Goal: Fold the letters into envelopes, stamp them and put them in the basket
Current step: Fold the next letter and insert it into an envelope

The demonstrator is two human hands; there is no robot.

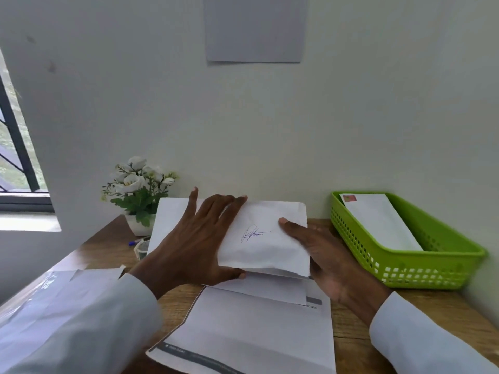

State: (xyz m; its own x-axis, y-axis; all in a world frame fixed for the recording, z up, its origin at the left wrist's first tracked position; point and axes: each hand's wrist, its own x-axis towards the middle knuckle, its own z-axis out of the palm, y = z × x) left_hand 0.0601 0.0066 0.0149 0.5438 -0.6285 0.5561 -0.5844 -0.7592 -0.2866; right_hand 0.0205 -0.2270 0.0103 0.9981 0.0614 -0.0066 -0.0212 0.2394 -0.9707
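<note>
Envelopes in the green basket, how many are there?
1. One white envelope with a red stamp lies inside the green basket on the right. Another could be hidden underneath it; I cannot tell.

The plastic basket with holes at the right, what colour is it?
Lime green; the perforated plastic basket shows best in the head view.

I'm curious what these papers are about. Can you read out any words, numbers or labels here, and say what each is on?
Folded letter held by both hands: a blue handwritten signature, a scribble, not readable as letters.
Printed sheet on the desk: small upside-down print at its right edge and in the dark band at its near edge, too blurred to read.
Envelope in the green basket: a reddish stamp, no legible text.
</note>
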